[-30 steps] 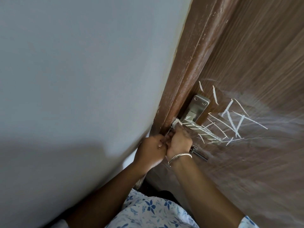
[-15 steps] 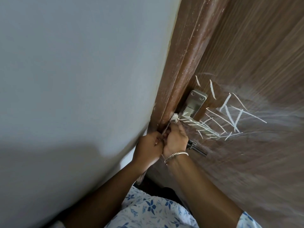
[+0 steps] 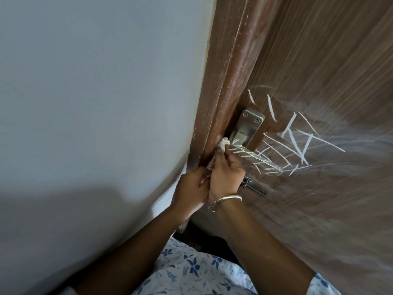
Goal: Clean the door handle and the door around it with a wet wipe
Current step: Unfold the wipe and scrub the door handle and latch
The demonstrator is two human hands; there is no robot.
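Barely started: white marks [image 3: 297, 141] cover the door handle [image 3: 261, 159] and door [image 3: 319, 60]. Your right hand [image 3: 226, 177] pinches the wet wipe [image 3: 287, 144]; your left hand [image 3: 192, 188], cannot tell.

Brown wood-grain door [image 3: 319, 60], surface seen at a steep angle; metal backplate [image 3: 252, 124] fixed to it near the frame-side edge, two screws at its top; lever handle [image 3: 261, 158] sticks out from the plate toward the right, crossed by white strokes; more white chalk-like marks [image 3: 302, 141] scrawled on the wood above and right of the handle; hazy whitish smear beyond them; small dark metal piece [image 3: 253, 187] just below the handle, key or bolt, can't tell.
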